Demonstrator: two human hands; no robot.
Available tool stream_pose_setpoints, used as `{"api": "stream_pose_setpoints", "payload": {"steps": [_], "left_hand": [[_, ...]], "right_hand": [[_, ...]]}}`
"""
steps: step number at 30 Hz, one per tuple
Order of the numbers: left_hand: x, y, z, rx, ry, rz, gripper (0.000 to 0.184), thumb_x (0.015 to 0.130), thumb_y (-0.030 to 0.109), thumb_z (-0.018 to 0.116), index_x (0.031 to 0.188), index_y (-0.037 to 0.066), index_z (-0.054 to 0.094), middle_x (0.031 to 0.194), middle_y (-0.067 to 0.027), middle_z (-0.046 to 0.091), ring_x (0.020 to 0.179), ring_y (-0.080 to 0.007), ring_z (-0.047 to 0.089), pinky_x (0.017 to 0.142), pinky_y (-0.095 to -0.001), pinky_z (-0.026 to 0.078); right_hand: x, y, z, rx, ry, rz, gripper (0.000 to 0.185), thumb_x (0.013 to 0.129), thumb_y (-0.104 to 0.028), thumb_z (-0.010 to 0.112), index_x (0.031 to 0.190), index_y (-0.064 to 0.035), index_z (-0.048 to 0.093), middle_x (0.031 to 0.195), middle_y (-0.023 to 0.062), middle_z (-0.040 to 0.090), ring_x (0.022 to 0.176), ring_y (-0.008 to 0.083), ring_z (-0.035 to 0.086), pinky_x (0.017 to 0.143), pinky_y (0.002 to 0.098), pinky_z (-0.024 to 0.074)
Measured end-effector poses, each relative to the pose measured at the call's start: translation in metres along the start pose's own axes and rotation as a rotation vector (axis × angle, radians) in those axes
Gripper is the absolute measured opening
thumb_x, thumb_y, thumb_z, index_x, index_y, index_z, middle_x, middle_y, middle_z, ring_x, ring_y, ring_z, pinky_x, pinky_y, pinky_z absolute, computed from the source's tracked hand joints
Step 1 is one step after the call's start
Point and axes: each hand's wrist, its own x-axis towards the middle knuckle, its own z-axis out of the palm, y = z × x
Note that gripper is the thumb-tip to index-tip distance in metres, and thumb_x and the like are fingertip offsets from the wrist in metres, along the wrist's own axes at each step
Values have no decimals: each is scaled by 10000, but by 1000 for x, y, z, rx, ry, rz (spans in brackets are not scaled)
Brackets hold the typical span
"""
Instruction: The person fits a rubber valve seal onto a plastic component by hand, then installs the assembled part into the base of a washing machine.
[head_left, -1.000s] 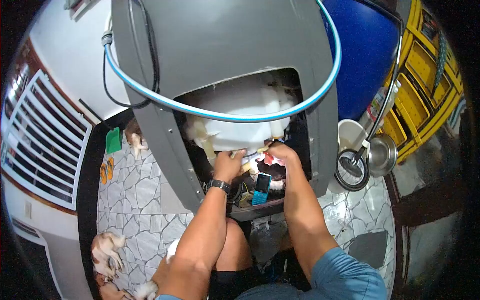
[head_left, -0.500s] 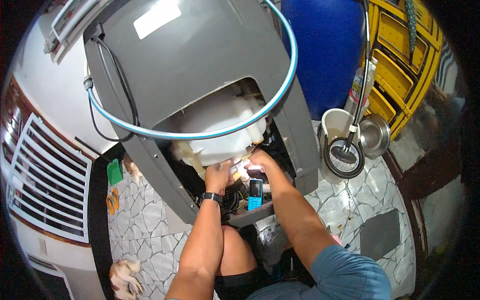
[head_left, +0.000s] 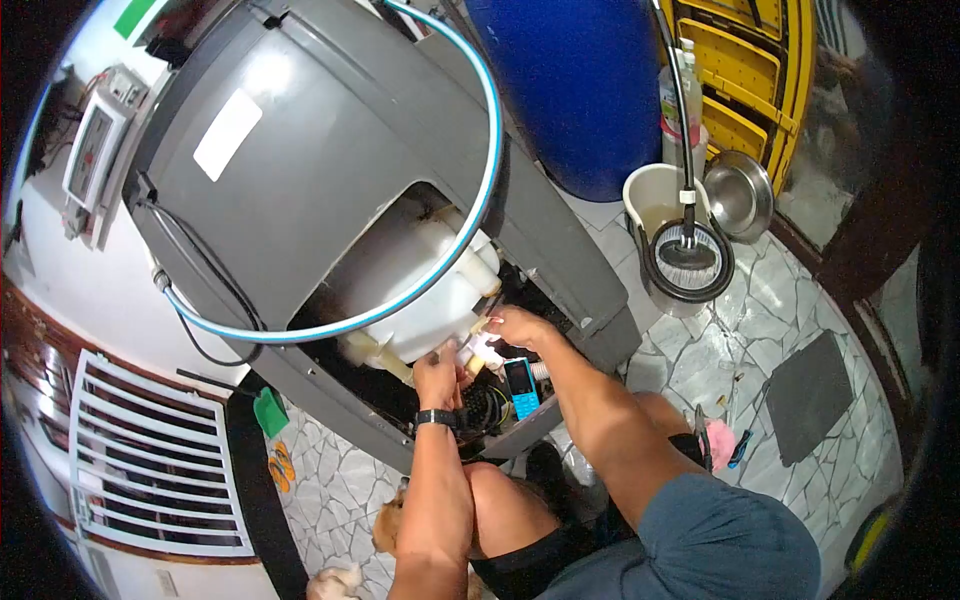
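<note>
Both of my hands reach into the open lower back of a grey washing machine cabinet [head_left: 300,130]. My left hand [head_left: 437,378], with a black watch at its wrist, is closed beside a brightly lit white plastic fitting [head_left: 484,351] under the white tub [head_left: 425,315]. My right hand [head_left: 520,328] pinches at the fitting's upper right; what lies between its fingers is too small to name. Just below the right hand a blue keypad phone [head_left: 522,390] leans upright at the opening's lower edge. A corrugated hose [head_left: 541,370] shows beside the phone.
A blue-and-white hose [head_left: 492,150] arches over the opening. To the right stand a mop bucket [head_left: 665,205], a metal basin [head_left: 738,195] and a blue drum [head_left: 575,95]. A dog [head_left: 388,525] is by my left forearm, another animal [head_left: 335,583] below it.
My view has shifted and tilted, so the cabinet appears turned and the bucket higher. Both hands stay at the fitting; the right one has drawn slightly up from it. A dog has appeared by my left arm.
</note>
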Motion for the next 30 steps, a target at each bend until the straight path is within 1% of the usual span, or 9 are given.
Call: {"api": "stream_pose_setpoints", "payload": {"steps": [1,3,5,9,11,15,20,27,30], "left_hand": [[2,-2,0,12,-4,2,386,929,282,692,979,-97,641,674,-90,606,484,-141,563,438,-300,517],[5,-8,-1,13,-16,-14,382,933,282,690,974,-94,639,682,-93,608,495,-135,566,443,-296,519],[1,-2,1,20,-19,-11,378,935,279,689,971,-93,638,681,-92,607,495,-134,564,446,-291,519],[4,-9,1,-19,-40,29,386,941,330,685,895,-50,637,670,-76,601,493,-155,578,479,-307,541],[9,-15,-1,-41,-50,26,389,942,331,683,875,-50,637,669,-76,611,488,-149,576,484,-303,542],[11,-19,-3,59,-43,32,407,943,352,680,857,-43,628,653,-72,614,493,-147,580,472,-297,529],[17,-25,-6,37,-63,64,417,941,367,684,893,-42,618,659,-82,613,496,-155,582,469,-303,522],[9,-17,3,27,-22,68,376,956,338,668,869,-25,623,635,-56,590,490,-146,549,479,-304,508],[8,-13,-1,17,-46,12,432,934,392,692,846,-19,594,655,-83,606,517,-157,578,470,-304,498]], "right_hand": [[-5,-8,2,-173,49,-56,244,927,-176,637,1122,-39,688,1002,92,708,882,198,638,760,351,508],[-7,-11,7,118,60,-107,220,925,-218,627,1015,-31,701,904,102,710,792,204,648,691,375,508],[9,-11,-1,-79,-72,88,279,923,-140,631,1154,11,670,1035,125,705,895,176,638,771,324,505],[-7,-26,-4,45,-130,93,266,933,-168,599,1135,-18,687,998,105,706,840,163,635,758,356,501],[-3,-10,2,188,-108,60,275,940,-200,580,1114,-6,668,1039,110,714,810,220,668,725,385,519],[12,13,10,-2,-58,-43,315,970,-234,587,1196,-30,669,1011,85,716,906,171,657,800,363,517],[-17,-19,9,-331,106,-89,372,948,-306,566,1125,6,663,1124,266,657,1068,421,631,897,469,507],[-2,6,6,-387,56,-261,295,949,-274,558,1086,-39,671,1037,233,690,996,386,665,859,466,516],[-3,6,11,-141,11,-189,274,950,-251,558,1089,-38,661,1030,207,702,977,352,678,849,457,521]]}}
